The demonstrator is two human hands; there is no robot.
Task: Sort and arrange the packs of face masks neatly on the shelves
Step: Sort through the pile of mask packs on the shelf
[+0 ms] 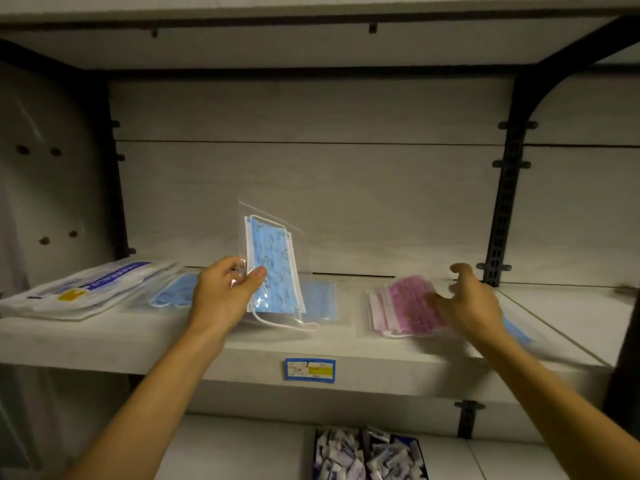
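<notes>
Left hand [221,292]: grip closed on a blue mask pack [273,268] — thumb on the front face, fingers curled behind its lower left edge. The pack is a clear, glossy plastic sleeve over pleated blue masks with a faint printed pattern and white ear loops; it is held nearly upright, tilted slightly, its lower end just above the shelf [242,344].

Right hand [467,303]: fingers spread and loosely bent, holding nothing — grip open. It is blurred. The fingertips lie over the right edge of a pink mask pack [403,306], which lies flat on the shelf at 9 o'clock from the hand; whether they touch it I cannot tell. Pink pleated masks, white edges, clear sleeve.

Around: a flat blue pack [320,297] lies on the shelf behind the held one, at 3 o'clock from the left hand. At 9 o'clock from it, another blue pack [173,292] and then a white printed bag [86,289] with blue and yellow markings, both lying flat. A blue strip [517,329] shows at 4 o'clock of the right hand, partly hidden by the wrist.

Shelf: pale wood-grain board, black metal brackets [502,209]. A blue-bordered price label [310,369] sits on its front edge. Below, a dark box of small wrapped packets [367,457].
</notes>
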